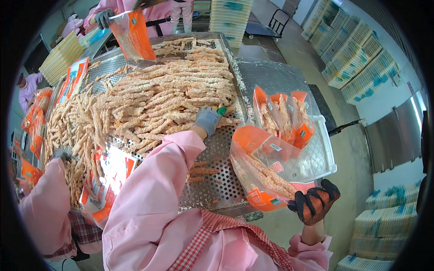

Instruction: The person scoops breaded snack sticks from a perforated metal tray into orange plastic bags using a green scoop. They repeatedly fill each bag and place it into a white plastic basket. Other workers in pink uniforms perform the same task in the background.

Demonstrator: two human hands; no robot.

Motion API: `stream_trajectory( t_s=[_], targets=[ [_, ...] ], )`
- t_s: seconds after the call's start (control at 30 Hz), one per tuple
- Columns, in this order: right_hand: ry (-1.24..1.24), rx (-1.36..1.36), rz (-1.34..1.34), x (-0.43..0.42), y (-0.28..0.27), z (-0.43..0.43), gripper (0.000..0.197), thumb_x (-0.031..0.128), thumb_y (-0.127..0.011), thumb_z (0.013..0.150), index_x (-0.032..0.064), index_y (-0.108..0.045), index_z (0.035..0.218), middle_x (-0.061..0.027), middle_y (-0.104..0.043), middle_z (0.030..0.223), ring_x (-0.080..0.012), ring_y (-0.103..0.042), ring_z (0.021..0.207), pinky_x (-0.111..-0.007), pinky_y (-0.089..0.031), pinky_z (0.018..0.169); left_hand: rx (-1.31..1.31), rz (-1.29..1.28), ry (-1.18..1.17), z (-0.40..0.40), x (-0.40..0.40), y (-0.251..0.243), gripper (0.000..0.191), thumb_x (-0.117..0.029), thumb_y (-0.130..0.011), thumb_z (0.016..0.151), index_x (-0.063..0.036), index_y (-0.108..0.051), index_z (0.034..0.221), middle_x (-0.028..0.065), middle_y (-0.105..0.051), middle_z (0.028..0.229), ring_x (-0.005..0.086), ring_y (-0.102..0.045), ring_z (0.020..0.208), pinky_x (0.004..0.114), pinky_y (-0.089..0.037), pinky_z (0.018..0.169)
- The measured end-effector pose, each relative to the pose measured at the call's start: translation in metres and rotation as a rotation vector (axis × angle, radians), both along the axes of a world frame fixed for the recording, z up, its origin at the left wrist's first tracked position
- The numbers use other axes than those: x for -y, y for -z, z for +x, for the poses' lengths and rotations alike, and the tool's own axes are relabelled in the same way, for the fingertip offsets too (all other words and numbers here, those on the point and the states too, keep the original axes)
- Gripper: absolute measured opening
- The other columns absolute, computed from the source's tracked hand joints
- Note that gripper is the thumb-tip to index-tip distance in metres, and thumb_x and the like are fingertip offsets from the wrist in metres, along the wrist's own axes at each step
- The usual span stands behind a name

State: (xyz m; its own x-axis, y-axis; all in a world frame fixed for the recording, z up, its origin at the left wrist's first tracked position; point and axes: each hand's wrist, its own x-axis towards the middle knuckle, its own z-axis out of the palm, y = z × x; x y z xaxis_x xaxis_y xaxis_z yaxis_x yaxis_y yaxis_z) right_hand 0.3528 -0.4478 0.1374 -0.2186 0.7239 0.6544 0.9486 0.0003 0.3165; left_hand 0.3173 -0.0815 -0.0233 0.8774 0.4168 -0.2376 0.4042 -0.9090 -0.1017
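My left hand (207,120), in a grey glove, rests on the near right side of a heap of long breaded food sticks (162,91). Green and yellow coverings show at its fingertips; whether the fingers grip a stick is hidden. The heap lies on a perforated metal table (225,172) with raised edges. In a black and orange glove, my right hand (315,201) grips the end of a clear and orange plastic bag (247,139). Several breaded sticks (271,174) lie lengthwise inside this bag, which is tilted beyond the table's right edge.
Filled bags (284,115) stand in a white plastic basket (327,145) at right. Across the table, a co-worker's gloved hand (104,18) holds another bag (134,35). A second co-worker's sleeve (47,210) reaches in at left, near a flat bag (115,176). Stacked trays (230,20) stand behind.
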Motion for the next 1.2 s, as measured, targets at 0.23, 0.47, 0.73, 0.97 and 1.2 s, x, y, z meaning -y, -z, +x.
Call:
stream_trajectory(
  t_s=[0.23, 0.47, 0.73, 0.97, 1.2],
  targets=[
    [0.008, 0.015, 0.036, -0.002, 0.003, 0.0, 0.031, 0.033, -0.078, 0.067, 0.0138, -0.061, 0.084, -0.0018, -0.048, 0.082, -0.0202, -0.052, 0.075, -0.047, -0.046, 0.077, 0.18, -0.403, -0.241, -0.012, 0.02, 0.027, 0.049, -0.013, -0.068, 0.076, -0.0088, -0.05, 0.121, 0.0136, -0.061, 0.111, 0.0266, -0.063, 0.097, 0.038, -0.051, 0.081],
    [-0.124, -0.031, 0.074, -0.01, 0.003, -0.001, 0.031, 0.034, -0.079, 0.066, 0.0145, -0.062, 0.081, 0.0013, -0.047, 0.076, -0.0185, -0.051, 0.074, -0.043, -0.051, 0.073, 1.148, -1.506, -0.344, -0.082, 0.035, -0.087, 0.081, -0.011, -0.079, 0.068, 0.005, -0.032, 0.133, 0.0162, -0.057, 0.115, 0.023, -0.061, 0.098, 0.032, -0.052, 0.085],
    [-0.275, 0.022, 0.0, -0.025, -0.024, -0.013, 0.026, 0.022, -0.062, 0.052, 0.0141, -0.061, 0.077, 0.0016, -0.049, 0.074, -0.0151, -0.053, 0.07, -0.044, -0.051, 0.075, 0.776, -0.785, 1.073, -0.065, 0.079, -0.182, 0.051, -0.016, -0.073, 0.074, -0.0079, -0.051, 0.119, 0.0108, -0.061, 0.1, 0.027, -0.059, 0.093, 0.036, -0.046, 0.086],
    [-0.175, -0.104, 0.048, 0.002, -0.037, -0.013, 0.025, 0.025, -0.071, 0.055, 0.0143, -0.058, 0.073, 0.0022, -0.051, 0.072, -0.016, -0.053, 0.07, -0.045, -0.049, 0.076, -0.068, -0.204, 0.689, -0.067, 0.091, -0.233, 0.042, -0.02, -0.059, 0.082, -0.0184, -0.055, 0.123, 0.012, -0.064, 0.09, 0.0302, -0.062, 0.078, 0.037, -0.05, 0.068],
    [-0.077, -0.256, -0.176, -0.01, -0.017, 0.009, 0.028, 0.024, -0.076, 0.057, 0.01, -0.059, 0.074, -0.0007, -0.049, 0.073, -0.0201, -0.053, 0.072, -0.051, -0.044, 0.087, 0.414, -0.431, 0.73, -0.08, 0.069, -0.226, 0.031, -0.024, -0.062, 0.085, -0.0118, -0.062, 0.114, 0.0123, -0.066, 0.092, 0.0244, -0.065, 0.077, 0.032, -0.052, 0.069]
  ],
)
